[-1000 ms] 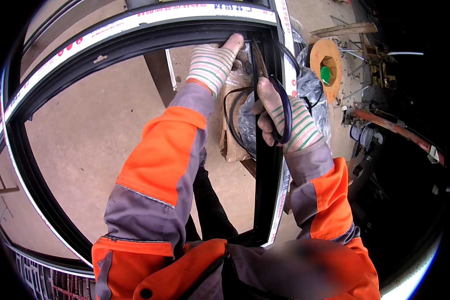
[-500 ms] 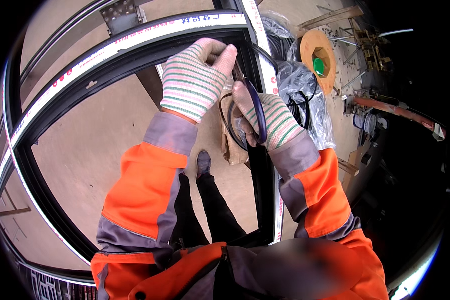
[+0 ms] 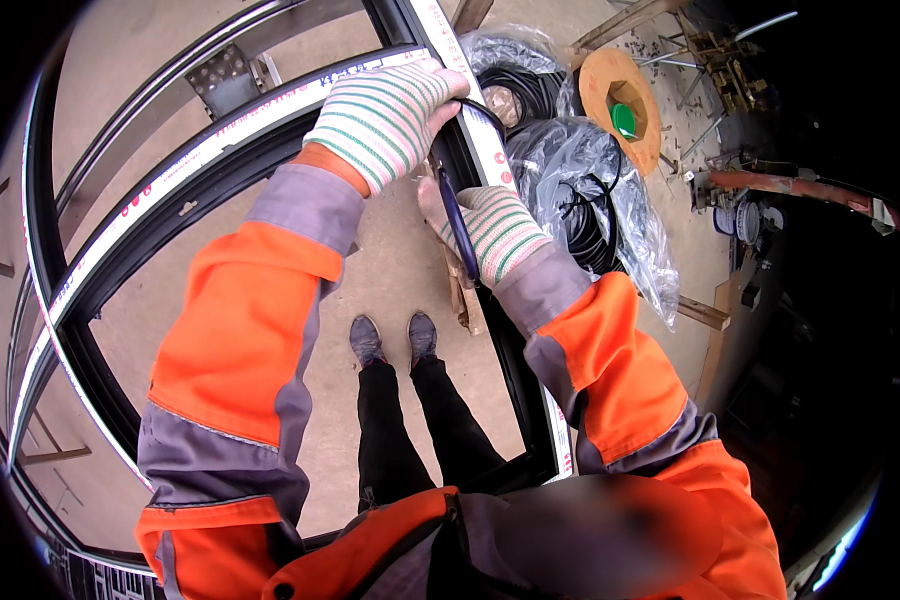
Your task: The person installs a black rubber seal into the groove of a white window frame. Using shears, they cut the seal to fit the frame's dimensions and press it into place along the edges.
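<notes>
My left hand (image 3: 385,125), in a white knitted glove with green stripes, is closed at the upper right corner of a black window frame (image 3: 100,375). Its thumb and fingers pinch a thin black rubber strip (image 3: 487,112), which crosses the frame's white film-covered edge. Just below, my right hand (image 3: 500,232), gloved alike, is closed around scissors (image 3: 457,225) with a dark blue handle. Their blades point up toward the left hand and are mostly hidden.
Clear plastic bags (image 3: 645,240) with coiled black strip lie right of the frame. Beyond them is a wooden spool (image 3: 595,85) with a green object (image 3: 623,119) in its hole. A metal bracket (image 3: 220,80) sits at upper left. My shoes (image 3: 422,335) show through the frame's opening.
Both hands have shifted left in view, the left one now over the frame's corner with the strip. The scissors moved along with the right hand. Both shoes now show.
</notes>
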The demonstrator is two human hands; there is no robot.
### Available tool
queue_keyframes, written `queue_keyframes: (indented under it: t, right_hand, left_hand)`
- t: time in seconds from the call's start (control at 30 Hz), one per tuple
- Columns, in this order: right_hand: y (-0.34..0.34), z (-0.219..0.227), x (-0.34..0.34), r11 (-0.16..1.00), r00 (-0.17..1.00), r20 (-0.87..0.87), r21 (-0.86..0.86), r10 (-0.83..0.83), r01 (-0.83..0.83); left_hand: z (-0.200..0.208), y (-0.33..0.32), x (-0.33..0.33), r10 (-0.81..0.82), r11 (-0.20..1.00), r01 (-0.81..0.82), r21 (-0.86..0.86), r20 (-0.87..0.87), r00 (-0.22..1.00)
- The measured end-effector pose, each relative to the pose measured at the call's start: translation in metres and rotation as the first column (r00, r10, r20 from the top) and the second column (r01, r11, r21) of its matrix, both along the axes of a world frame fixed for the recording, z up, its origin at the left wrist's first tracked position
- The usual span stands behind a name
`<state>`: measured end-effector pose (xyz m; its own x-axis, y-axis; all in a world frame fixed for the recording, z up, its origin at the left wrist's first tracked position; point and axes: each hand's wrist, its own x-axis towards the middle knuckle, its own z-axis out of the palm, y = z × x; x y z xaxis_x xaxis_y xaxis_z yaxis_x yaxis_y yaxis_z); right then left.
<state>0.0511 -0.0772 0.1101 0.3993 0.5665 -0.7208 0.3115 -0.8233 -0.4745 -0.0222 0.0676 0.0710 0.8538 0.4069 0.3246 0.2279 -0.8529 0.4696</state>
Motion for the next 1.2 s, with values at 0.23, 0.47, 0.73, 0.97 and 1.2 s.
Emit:
queue_keyframes:
  t: [0.23,0.47,0.73,0.97,1.2]
  right_hand:
    - [-0.002,0.005,-0.003,0.994,0.997,0.064,-0.099,0.048,-0.042]
    - [-0.057,0.001,-0.027,0.966,0.944,0.233,0.047,0.235,-0.253]
    - [-0.106,0.019,-0.016,0.791,0.866,0.336,0.603,-0.371,0.105]
    - [-0.065,-0.004,0.001,0.804,0.895,0.361,0.594,-0.261,-0.005]
    - [-0.057,-0.001,0.001,0.786,0.872,0.456,0.599,-0.177,-0.153]
  left_hand:
    - [0.01,-0.007,0.003,0.073,0.996,-0.075,-0.054,-0.04,0.997]
    - [0.006,-0.005,-0.007,0.274,0.9,-0.183,-0.397,0.186,0.944]
    - [-0.006,-0.067,-0.064,0.205,0.92,-0.158,-0.359,0.096,0.974]
    - [-0.002,-0.1,-0.057,0.106,0.935,-0.07,-0.347,0.088,0.99]
    - [-0.003,-0.096,-0.044,0.185,0.921,-0.106,-0.376,0.182,0.966]
